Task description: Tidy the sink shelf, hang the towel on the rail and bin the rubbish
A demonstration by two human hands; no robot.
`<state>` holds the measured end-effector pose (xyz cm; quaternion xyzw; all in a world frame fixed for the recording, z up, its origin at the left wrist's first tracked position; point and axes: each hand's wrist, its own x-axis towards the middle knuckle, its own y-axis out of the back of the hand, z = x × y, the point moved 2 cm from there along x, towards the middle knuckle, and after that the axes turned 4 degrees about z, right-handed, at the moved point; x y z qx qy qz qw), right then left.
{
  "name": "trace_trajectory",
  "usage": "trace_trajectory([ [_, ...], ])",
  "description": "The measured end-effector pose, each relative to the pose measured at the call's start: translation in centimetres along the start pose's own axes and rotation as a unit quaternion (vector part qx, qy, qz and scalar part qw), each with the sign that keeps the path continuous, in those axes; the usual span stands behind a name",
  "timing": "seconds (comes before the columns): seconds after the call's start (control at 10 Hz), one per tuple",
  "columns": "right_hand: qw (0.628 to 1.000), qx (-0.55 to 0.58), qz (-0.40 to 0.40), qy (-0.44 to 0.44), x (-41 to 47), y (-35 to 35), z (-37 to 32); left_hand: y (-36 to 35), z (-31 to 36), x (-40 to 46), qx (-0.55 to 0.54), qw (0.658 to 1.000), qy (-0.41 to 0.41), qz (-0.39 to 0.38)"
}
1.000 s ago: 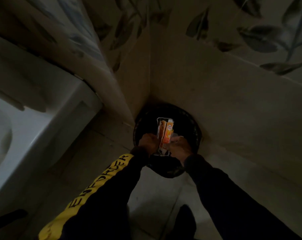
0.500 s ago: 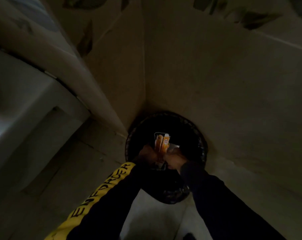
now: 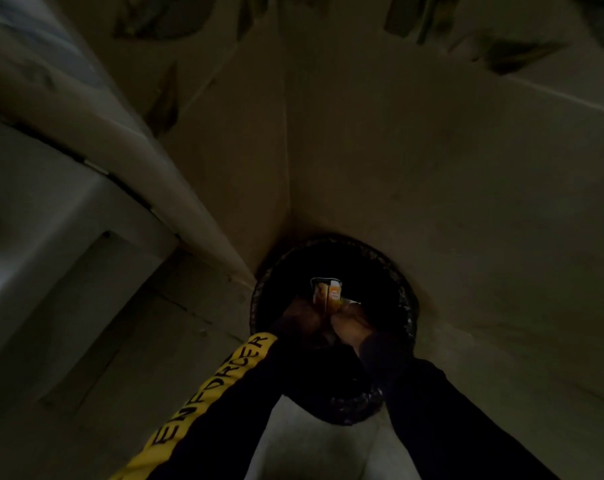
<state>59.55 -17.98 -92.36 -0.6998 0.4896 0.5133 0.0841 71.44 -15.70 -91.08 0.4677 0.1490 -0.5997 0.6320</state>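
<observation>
Orange packet (image 3: 326, 295) pinched between left hand (image 3: 302, 320) and right hand (image 3: 350, 325), held over bin (image 3: 406, 306); best released once centred above opening.

Both arms wear long dark sleeves, seemingly black in the dim light; the left sleeve (image 3: 224, 393) carries a yellow stripe (image 3: 203, 403) lettered "ENFORCER" in black.

left sleeve stripe (image 3: 213, 393) | "enforcer" (black on yellow) | carton print unreadable

Packet (image 3: 326, 294) lower, deeper into bin (image 3: 402, 289).
</observation>
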Motion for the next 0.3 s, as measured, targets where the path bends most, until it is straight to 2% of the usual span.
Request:
trace_trajectory([
  [0.1, 1.000, 0.010, 0.017, 0.008, -2.1, 0.3, -0.7, 1.0, 0.9, -1.8, 0.018, 1.000, -0.007, 0.007],
  [0.2, 0.999, 0.002, 0.045, 0.018, -5.7, 0.2, -1.6, 2.3, 2.1, -5.4, 0.102, 0.991, -0.078, 0.021],
  [0.3, 0.991, 0.002, 0.117, 0.066, -10.6, 0.8, -3.1, 4.3, 3.7, -9.9, 0.145, 0.976, -0.143, 0.082],
])
